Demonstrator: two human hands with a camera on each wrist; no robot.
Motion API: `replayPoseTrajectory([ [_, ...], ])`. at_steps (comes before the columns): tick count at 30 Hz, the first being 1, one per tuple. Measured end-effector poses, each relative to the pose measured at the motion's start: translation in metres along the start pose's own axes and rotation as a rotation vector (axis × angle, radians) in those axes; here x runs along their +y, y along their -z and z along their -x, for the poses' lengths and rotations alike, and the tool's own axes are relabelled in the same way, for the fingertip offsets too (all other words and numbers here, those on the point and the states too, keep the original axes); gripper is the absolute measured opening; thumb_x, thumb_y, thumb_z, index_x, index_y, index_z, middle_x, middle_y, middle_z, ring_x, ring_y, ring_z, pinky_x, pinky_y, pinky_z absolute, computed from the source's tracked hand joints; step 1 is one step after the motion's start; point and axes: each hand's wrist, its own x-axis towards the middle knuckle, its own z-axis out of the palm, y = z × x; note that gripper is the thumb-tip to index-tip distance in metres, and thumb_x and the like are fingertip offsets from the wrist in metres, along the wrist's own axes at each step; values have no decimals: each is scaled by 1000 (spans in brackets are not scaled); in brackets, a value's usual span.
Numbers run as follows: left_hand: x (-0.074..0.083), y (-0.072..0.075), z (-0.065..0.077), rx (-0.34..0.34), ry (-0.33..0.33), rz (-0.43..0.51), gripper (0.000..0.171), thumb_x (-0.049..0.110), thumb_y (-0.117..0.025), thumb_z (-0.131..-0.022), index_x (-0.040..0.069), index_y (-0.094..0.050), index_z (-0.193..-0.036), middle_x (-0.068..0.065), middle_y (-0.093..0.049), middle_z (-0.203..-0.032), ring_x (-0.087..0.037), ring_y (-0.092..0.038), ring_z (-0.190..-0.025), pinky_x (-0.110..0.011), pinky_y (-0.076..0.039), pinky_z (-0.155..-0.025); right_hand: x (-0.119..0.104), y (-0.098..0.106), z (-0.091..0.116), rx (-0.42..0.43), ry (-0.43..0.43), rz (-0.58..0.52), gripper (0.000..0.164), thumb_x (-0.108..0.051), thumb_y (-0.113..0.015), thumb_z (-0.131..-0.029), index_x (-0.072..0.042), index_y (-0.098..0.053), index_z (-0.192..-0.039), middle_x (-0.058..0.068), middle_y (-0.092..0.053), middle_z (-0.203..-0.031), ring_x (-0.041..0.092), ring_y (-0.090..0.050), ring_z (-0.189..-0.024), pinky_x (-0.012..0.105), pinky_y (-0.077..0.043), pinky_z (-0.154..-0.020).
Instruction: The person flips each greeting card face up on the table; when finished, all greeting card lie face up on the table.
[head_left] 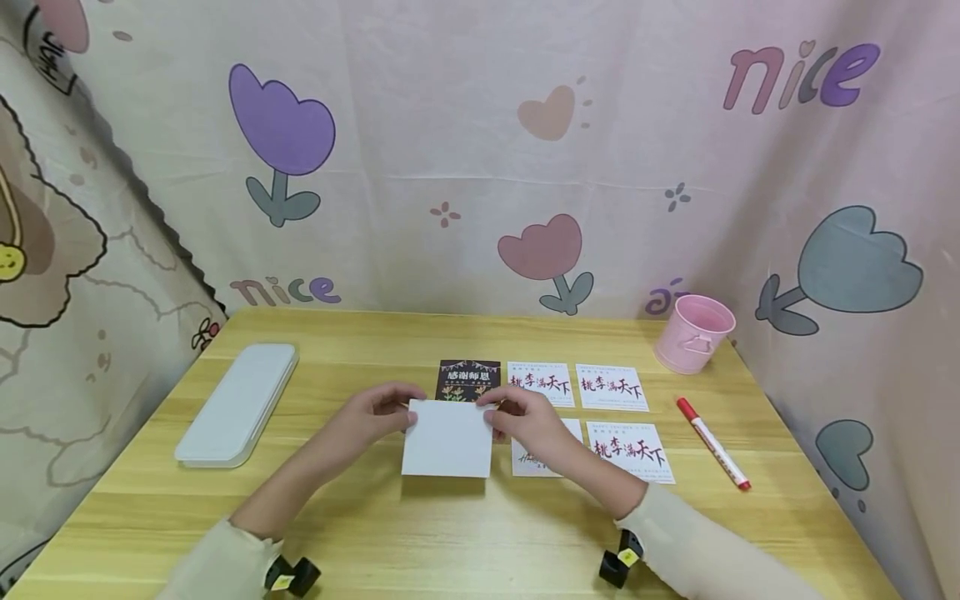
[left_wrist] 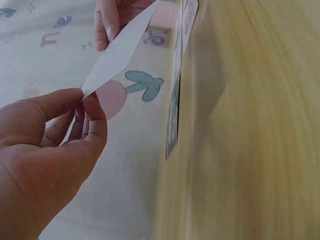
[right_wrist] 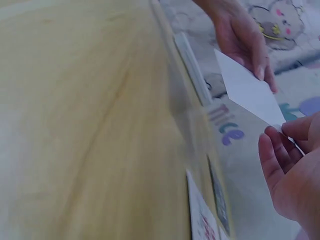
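Observation:
A blank white card (head_left: 447,442) is held above the table between both hands, its plain side toward the head camera. The left hand (head_left: 382,414) pinches its upper left corner between thumb and fingers, which the left wrist view shows up close. At the upper right corner the right hand (head_left: 528,421) pinches the card the same way. Just behind lies a dark printed card (head_left: 468,375), its lower part covered by the white one. Beside it are white cards with red lettering: one at the back (head_left: 542,379), partly behind the right hand, and another (head_left: 611,387) farther right.
Two more lettered cards lie in front, one partly under the right arm (head_left: 534,461), one farther right (head_left: 633,450). A red-capped marker (head_left: 712,443) lies at the right, with a pink bucket (head_left: 684,342) behind it. A white case (head_left: 238,406) sits at the left.

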Motion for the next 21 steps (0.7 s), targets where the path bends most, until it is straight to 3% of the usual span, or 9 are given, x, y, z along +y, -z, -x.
replayPoseTrajectory([
  [5, 4, -12, -18, 5, -2, 23, 37, 20, -66, -98, 9, -59, -133, -13, -60, -115, -27, -61, -103, -48, -54, -96, -3, 20, 4, 25, 40, 39, 21, -16, -67, -96, -17, -71, -117, 12, -66, -85, 37, -66, -79, 33, -54, -62],
  [11, 10, -20, -39, 15, -27, 48, 31, 19, -64, -99, 13, -61, -130, -12, -60, -114, -25, -60, -102, -49, -52, -97, -4, 43, 7, -19, 103, -27, 27, -15, -66, -96, -10, -67, -123, 7, -64, -88, 36, -65, -79, 44, -58, -77],
  [16, 15, -25, -50, 5, -49, 74, 32, 19, -64, -99, 13, -61, -131, -11, -59, -116, -25, -59, -104, -51, -50, -98, -4, 56, 9, -65, 156, -76, 32, -13, -65, -96, -4, -62, -127, 6, -62, -87, 25, -66, -77, 37, -58, -81],
  [21, 18, -31, -60, -9, -66, 120, 34, 13, -63, -99, 6, -59, -132, -12, -59, -120, -25, -58, -105, -52, -50, -100, -6, 61, 10, -49, 171, -137, 33, -10, -66, -95, -1, -61, -126, 6, -61, -89, 16, -64, -75, 34, -57, -80],
])
